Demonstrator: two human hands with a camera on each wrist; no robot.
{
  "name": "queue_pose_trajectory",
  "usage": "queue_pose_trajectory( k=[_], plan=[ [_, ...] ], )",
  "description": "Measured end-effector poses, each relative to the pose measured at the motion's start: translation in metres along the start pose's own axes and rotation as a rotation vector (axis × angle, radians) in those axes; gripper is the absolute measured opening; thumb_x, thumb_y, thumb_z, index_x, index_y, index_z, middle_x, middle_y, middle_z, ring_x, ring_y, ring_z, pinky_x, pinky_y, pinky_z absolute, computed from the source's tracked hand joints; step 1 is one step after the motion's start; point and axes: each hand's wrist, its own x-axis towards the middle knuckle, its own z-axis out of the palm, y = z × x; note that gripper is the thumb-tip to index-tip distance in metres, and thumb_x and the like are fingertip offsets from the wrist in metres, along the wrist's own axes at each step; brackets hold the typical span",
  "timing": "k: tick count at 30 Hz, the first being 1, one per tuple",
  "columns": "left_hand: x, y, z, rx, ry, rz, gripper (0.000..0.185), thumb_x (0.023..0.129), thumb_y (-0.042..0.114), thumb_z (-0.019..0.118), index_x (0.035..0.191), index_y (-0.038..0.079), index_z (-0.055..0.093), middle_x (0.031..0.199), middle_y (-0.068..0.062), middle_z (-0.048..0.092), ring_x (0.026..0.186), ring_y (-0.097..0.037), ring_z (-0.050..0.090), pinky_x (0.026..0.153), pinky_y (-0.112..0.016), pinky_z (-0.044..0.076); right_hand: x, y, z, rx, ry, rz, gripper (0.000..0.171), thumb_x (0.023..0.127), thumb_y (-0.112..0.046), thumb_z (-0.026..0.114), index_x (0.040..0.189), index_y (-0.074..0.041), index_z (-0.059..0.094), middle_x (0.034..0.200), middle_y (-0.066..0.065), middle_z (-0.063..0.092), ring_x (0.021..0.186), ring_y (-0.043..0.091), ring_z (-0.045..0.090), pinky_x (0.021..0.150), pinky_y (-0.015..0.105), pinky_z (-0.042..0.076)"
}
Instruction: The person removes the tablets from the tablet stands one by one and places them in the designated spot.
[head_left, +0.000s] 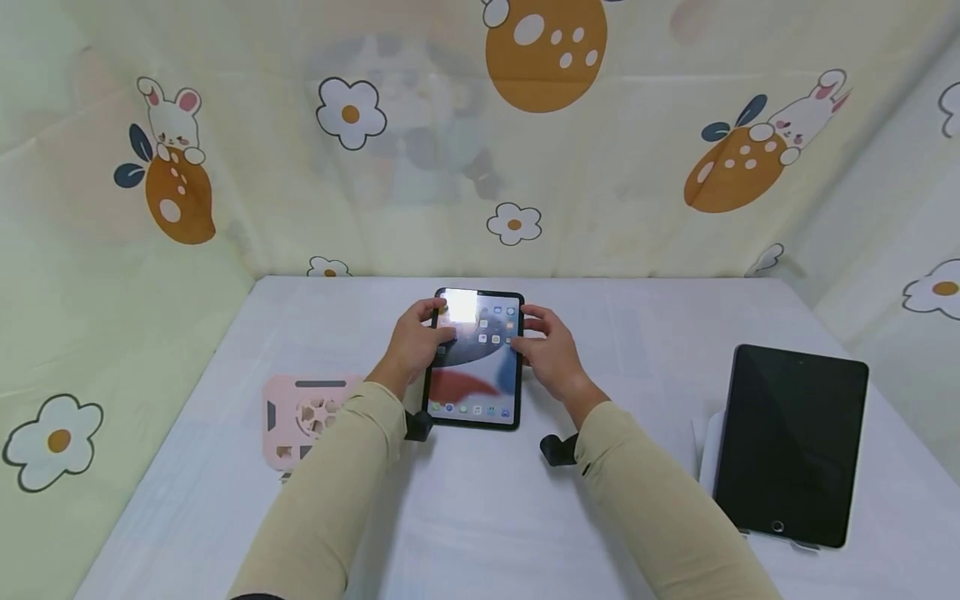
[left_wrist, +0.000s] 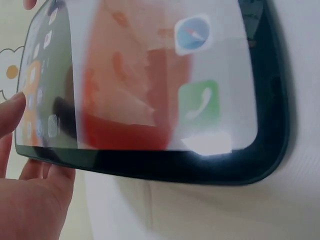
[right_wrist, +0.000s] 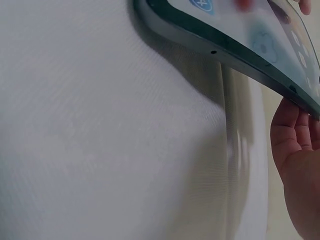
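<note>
A tablet [head_left: 474, 375] with its home screen lit is held upright in portrait between both hands, near the middle of the table. My left hand [head_left: 413, 340] grips its left edge, with the thumb over the screen side and other fingers behind, as the left wrist view also shows for the tablet [left_wrist: 135, 75]. My right hand [head_left: 552, 354] holds the opposite edge; in the right wrist view the fingers of that hand [right_wrist: 297, 150] reach under the tablet's rim [right_wrist: 220, 52]. The tablet's far end looks raised off the cloth, while its near corner lies close to it.
A pink tablet case [head_left: 281, 408] with a round cut-out lies at left, partly behind the left sleeve [head_left: 330, 492]. At right a second tablet [head_left: 791, 450], screen dark, leans on a white support [head_left: 711, 450]. A patterned curtain [head_left: 427, 183] hangs behind the white-covered table [head_left: 480, 517].
</note>
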Motion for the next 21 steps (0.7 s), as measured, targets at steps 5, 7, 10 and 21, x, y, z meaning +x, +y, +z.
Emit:
queue_pose_trajectory(
  k=[5,7,10,21],
  plan=[
    [-0.003,-0.003,0.002,0.017,-0.013,0.047,0.051,0.093,0.007,0.068,0.142,0.008,0.052,0.15,-0.014,0.043,0.122,-0.033,0.052,0.104,-0.044,0.044,-0.002,0.002,-0.001,-0.005,-0.007,0.0,0.056,0.096,-0.006,0.063,0.148,-0.01,0.043,0.144,0.016,0.045,0.114,0.032,0.062,0.096,0.041,0.052],
    [-0.004,-0.005,0.003,0.012,-0.021,0.056,0.053,0.093,0.008,0.069,0.143,0.007,0.051,0.151,-0.015,0.043,0.124,-0.033,0.051,0.103,-0.043,0.045,-0.004,0.003,-0.001,-0.012,-0.008,0.001,0.056,0.096,-0.006,0.063,0.148,-0.009,0.042,0.144,0.016,0.045,0.115,0.032,0.061,0.098,0.042,0.05],
    [-0.004,-0.007,0.005,0.033,-0.04,0.055,0.056,0.094,0.012,0.069,0.145,0.008,0.048,0.154,-0.015,0.039,0.13,-0.033,0.046,0.104,-0.044,0.044,-0.006,0.004,-0.001,-0.035,-0.01,-0.001,0.057,0.096,-0.007,0.063,0.149,-0.009,0.041,0.144,0.016,0.045,0.118,0.032,0.06,0.1,0.043,0.049],
    [-0.005,-0.008,0.01,0.047,-0.099,0.064,0.063,0.096,0.017,0.069,0.151,0.007,0.039,0.148,-0.018,0.044,0.124,-0.032,0.05,0.108,-0.043,0.038,-0.007,0.013,0.0,-0.057,-0.016,0.028,0.062,0.095,-0.007,0.063,0.152,-0.012,0.04,0.145,0.016,0.046,0.125,0.032,0.056,0.103,0.043,0.046]
  ],
)
